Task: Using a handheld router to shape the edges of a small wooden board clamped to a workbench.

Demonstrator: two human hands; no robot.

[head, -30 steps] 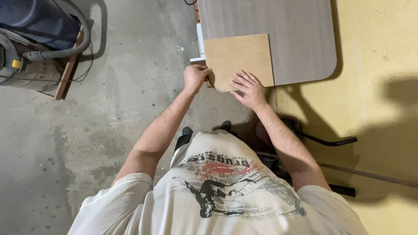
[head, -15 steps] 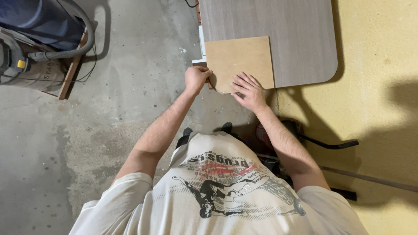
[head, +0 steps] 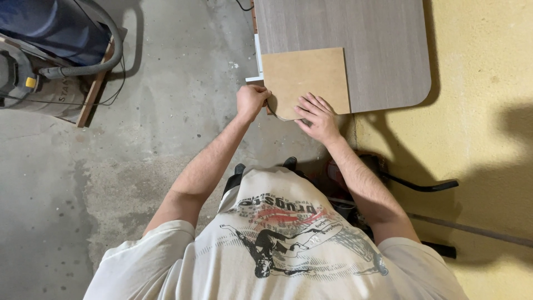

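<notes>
the brown board [head: 306, 78] lies flat on the grey wood-grain table [head: 383, 50], its near corner jutting over the table's edge toward the person. that corner already looks rounded off, while the other three stay square, so the shaping seems partly done at most. the left hand [head: 251, 101] is clenched in a fist at the board's left edge, possibly around a small tool, though the view is too poor to be sure. the right hand [head: 316, 116] rests released, fingers spread flat on the board, pinning it. the board is matte, smooth fibreboard; the table is laminate with rounded corners. below is a rough, stained concrete floor [head: 139, 166].
</notes>
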